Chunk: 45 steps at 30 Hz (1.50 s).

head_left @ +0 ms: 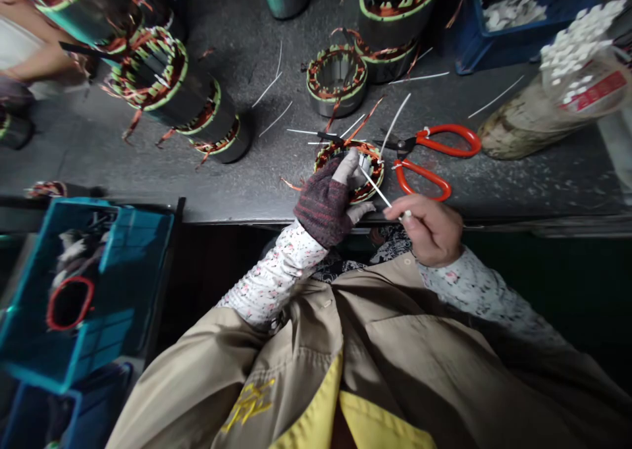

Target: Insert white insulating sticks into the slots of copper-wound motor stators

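Observation:
At the front of the bench lies a motor stator (376, 166) with copper windings and a pale green insulating rim. My left hand (323, 199), in a dark knit glove with light fingertips, grips its left side, thumb over the top and fingers at the front edge. Bare and pinched closed, my right hand (429, 228) holds a white cable tie (376, 187) that slants down from the stator's windings. A second white tie (395, 125) sticks up from the rim's far right. Beside the stator lie red-handled scissors (447, 139), blades apart, pointing toward it.
Another stator (337, 83) stands behind, near stacked ones (395, 21). More stators (162, 87) lean at left, close to another person's arm (54, 64). White strips (266, 90) are scattered about. A bag of white pieces (582, 67) and blue bin (498, 41) stand right; a teal crate (123, 271) sits lower left.

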Each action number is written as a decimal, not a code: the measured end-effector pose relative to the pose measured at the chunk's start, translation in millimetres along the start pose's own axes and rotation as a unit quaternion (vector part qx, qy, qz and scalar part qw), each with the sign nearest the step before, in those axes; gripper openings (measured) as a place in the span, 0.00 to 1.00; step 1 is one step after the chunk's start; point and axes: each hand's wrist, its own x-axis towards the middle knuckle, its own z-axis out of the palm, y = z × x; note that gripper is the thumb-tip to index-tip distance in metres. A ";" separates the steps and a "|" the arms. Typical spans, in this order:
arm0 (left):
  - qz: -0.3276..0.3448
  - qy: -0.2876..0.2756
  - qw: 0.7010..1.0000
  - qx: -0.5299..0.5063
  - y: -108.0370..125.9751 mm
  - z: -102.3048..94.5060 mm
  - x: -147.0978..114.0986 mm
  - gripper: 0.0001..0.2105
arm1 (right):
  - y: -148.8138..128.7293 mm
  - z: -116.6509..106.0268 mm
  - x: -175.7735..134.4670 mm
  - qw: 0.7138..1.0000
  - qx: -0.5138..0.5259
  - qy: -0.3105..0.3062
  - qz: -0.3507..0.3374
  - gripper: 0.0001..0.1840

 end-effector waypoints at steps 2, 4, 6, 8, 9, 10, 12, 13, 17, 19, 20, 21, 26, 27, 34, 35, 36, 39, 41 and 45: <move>0.000 -0.002 1.000 0.000 1.7 -0.7 0.9 0.37 | 0.2 -4.8 -8.1 1.000 0.006 0.013 0.012 0.09; 0.016 -0.001 1.000 0.002 1.7 -0.7 2.2 0.37 | 0.1 -13.4 -17.1 1.000 0.005 0.015 0.001 0.09; 0.031 0.006 1.000 0.001 0.3 -0.4 3.1 0.38 | -1.2 -21.2 -22.3 1.000 0.000 0.000 -0.013 0.09; 0.030 0.001 1.000 0.008 -1.4 0.0 3.0 0.38 | -3.3 -23.5 -21.0 1.000 -0.016 -0.011 -0.012 0.10; 0.022 -0.006 1.000 0.013 -2.0 0.2 2.6 0.38 | -4.0 -21.7 -17.8 1.000 -0.025 -0.014 -0.007 0.11; 0.013 -0.016 1.000 0.016 -2.1 0.5 2.0 0.38 | -4.3 -18.0 -13.3 0.999 -0.030 -0.017 0.000 0.11; -0.014 -0.036 0.999 0.006 -0.9 1.5 0.5 0.37 | -3.3 -6.1 -2.0 0.999 -0.026 -0.015 0.027 0.11; -0.034 -0.038 0.999 -0.013 0.2 2.2 -0.3 0.36 | -2.1 0.8 3.8 0.999 -0.019 -0.011 0.048 0.10; -0.115 -0.015 0.980 -0.161 4.3 4.5 -2.3 0.27 | 0.2 20.2 18.2 0.990 0.002 0.014 0.141 0.12; -0.109 -0.003 0.977 -0.181 4.3 4.2 -1.7 0.20 | -3.1 20.9 19.7 0.986 0.017 0.019 0.166 0.14; -0.098 -0.001 0.981 -0.169 3.7 3.6 -1.0 0.18 | -5.6 19.5 19.8 0.985 0.024 0.020 0.167 0.14; -0.089 0.001 0.985 -0.150 3.1 2.8 -0.1 0.16 | -8.3 17.6 20.1 0.987 0.027 0.019 0.160 0.14; -0.062 0.007 0.993 -0.096 0.0 0.0 4.9 0.17 | -10.6 14.4 24.4 0.993 -0.073 -0.012 0.096 0.13; -0.051 0.006 0.994 -0.096 -0.8 -0.1 5.5 0.17 | -7.8 15.7 25.5 0.990 -0.100 -0.020 0.097 0.13; 0.002 -0.019 0.995 -0.097 -8.4 0.0 5.0 0.10 | -4.3 19.4 34.2 0.984 -0.120 -0.045 0.127 0.12; 0.006 -0.019 0.996 -0.089 -8.3 -0.2 4.7 0.10 | -9.2 17.2 36.3 0.982 -0.125 -0.060 0.126 0.13; 0.008 -0.017 0.996 -0.082 -7.7 -0.4 4.5 0.10 | -14.9 13.7 38.6 0.982 -0.123 -0.080 0.121 0.14; 0.007 -0.007 0.997 -0.070 -3.7 -1.0 4.8 0.11 | -32.2 -2.3 45.5 0.986 -0.037 -0.109 0.124 0.17; 0.007 0.001 0.997 -0.078 -1.0 -1.0 4.9 0.10 | -38.2 -12.7 47.9 0.984 0.051 -0.089 0.144 0.15; -0.024 0.025 0.995 -0.094 -0.6 -1.7 3.4 0.08 | -32.2 -15.5 40.9 0.954 0.226 -0.107 0.164 0.14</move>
